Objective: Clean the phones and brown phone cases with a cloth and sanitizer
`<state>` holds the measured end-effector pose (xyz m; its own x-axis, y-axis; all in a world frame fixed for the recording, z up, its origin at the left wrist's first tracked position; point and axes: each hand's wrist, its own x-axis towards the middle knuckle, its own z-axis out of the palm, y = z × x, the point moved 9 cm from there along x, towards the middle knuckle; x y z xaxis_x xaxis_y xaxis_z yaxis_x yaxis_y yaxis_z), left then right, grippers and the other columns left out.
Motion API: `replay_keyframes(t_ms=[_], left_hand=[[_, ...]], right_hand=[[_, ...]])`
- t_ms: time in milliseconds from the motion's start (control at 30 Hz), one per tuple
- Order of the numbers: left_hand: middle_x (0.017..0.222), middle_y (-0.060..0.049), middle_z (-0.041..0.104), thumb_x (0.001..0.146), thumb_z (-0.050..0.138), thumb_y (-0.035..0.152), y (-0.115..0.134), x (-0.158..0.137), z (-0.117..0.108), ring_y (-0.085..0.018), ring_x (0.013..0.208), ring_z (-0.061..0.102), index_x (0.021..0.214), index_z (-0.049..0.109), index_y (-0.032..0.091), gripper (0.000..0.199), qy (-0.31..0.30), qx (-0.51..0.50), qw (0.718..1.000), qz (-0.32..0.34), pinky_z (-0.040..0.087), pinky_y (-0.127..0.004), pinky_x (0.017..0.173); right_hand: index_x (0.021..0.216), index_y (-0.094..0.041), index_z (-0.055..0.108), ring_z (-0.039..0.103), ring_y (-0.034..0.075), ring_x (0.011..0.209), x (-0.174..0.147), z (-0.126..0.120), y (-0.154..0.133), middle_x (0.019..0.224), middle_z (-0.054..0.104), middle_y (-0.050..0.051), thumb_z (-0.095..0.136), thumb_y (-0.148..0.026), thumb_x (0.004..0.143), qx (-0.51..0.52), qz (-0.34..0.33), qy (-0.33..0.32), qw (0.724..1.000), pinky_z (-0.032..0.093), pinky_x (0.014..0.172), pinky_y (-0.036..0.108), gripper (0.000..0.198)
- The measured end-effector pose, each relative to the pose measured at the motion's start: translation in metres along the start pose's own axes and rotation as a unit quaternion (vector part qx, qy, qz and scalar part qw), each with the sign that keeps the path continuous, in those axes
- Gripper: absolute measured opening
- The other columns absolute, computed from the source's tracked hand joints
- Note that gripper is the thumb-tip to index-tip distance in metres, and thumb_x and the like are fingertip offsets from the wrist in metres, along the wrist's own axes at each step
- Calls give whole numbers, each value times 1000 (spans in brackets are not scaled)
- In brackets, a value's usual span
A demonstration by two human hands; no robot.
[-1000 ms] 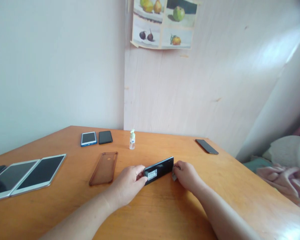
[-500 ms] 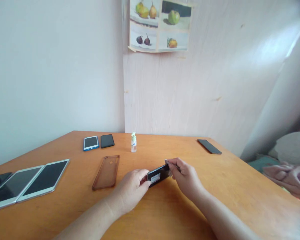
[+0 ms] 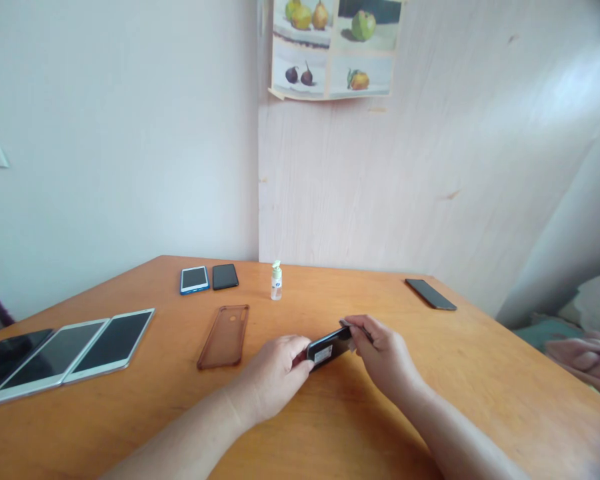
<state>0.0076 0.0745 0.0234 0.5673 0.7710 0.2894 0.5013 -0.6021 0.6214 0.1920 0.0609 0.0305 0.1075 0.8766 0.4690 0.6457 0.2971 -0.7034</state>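
A dark smartphone with a white label on its glossy back is held tilted just above the table, one long edge up. My left hand is closed on its left end, thumb in front and fingers behind. At the other end my right hand pinches a thin pale grey cloth around the phone's edge. Most of that cloth is hidden by the fingers. Left of my hands, a translucent brown phone case lies flat on the table.
A small pump bottle stands behind the phone. At the back left lie a white phone in a blue case and a dark phone. Two white tablets and a black device lie left; another dark phone lies right.
The view has swung slightly left, so everything sits further right in the picture. Both hands keep their hold on the phone, with hardly any movement over the table.
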Motion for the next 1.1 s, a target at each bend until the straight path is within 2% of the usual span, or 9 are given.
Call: replay_keyframes(t_ms=[167,267,467,533,633,767,867,1000,1100], left_hand=[[77,2,62,86,50,17,5,1,1,-15,73,58,76,55,20,11,-7,-57,998,13,36,-24,66],[81,1,64,84,49,15,4,1,1,-15,77,59,80,57,20,11,-5,-86,996,13,38,-24,70],[73,3,59,83,52,21,-13,0,8,-14,69,53,78,59,19,8,-22,-93,994,-49,34,-23,60],[74,3,59,81,53,20,-15,1,11,-14,70,53,79,60,18,8,-27,-122,990,-59,35,-23,61],[74,3,60,79,54,19,-18,1,14,-14,71,53,82,61,17,8,-35,-169,982,-78,36,-22,62],[74,2,61,81,59,26,-24,3,15,-14,69,52,82,61,16,10,-27,-208,973,-97,37,-23,62],[78,0,64,81,62,27,-29,4,17,-15,73,55,86,63,15,13,-28,-240,965,-103,40,-24,66],[86,-3,68,79,61,21,-34,3,22,-17,80,60,93,64,14,16,-43,-284,951,-119,43,-25,72],[87,-3,68,78,61,21,-33,2,23,-18,82,61,94,64,14,17,-48,-291,947,-130,44,-26,73]], right_hand=[[115,-24,68,64,16,83,-21,36,-47,94,68,5,46,-28,97,85,-105,-108,985,51,77,27,28],[122,-26,65,64,16,88,-27,47,-55,98,68,5,45,-26,98,108,-127,-144,975,51,80,28,31],[112,-21,71,63,20,91,-4,14,-7,98,66,8,50,-29,95,24,-53,-6,998,51,82,32,28],[110,-20,72,63,22,93,-1,5,-2,100,65,9,52,-30,94,-6,-44,23,999,50,83,33,27],[112,-22,71,63,20,97,-6,7,-21,107,64,9,52,-28,94,2,-82,9,997,49,87,32,27],[98,-23,72,63,17,91,-21,28,-59,99,66,5,51,-24,94,48,-134,-77,987,49,82,28,22],[83,-21,68,61,15,76,-22,39,-53,82,66,1,55,-21,89,67,-85,-103,989,48,69,25,14],[86,-21,61,55,13,58,-13,33,-5,67,63,-3,54,-24,83,80,46,-39,995,42,54,23,8],[85,-21,62,55,15,58,-5,25,17,63,61,-3,52,-25,81,47,70,-7,996,42,55,24,11]])
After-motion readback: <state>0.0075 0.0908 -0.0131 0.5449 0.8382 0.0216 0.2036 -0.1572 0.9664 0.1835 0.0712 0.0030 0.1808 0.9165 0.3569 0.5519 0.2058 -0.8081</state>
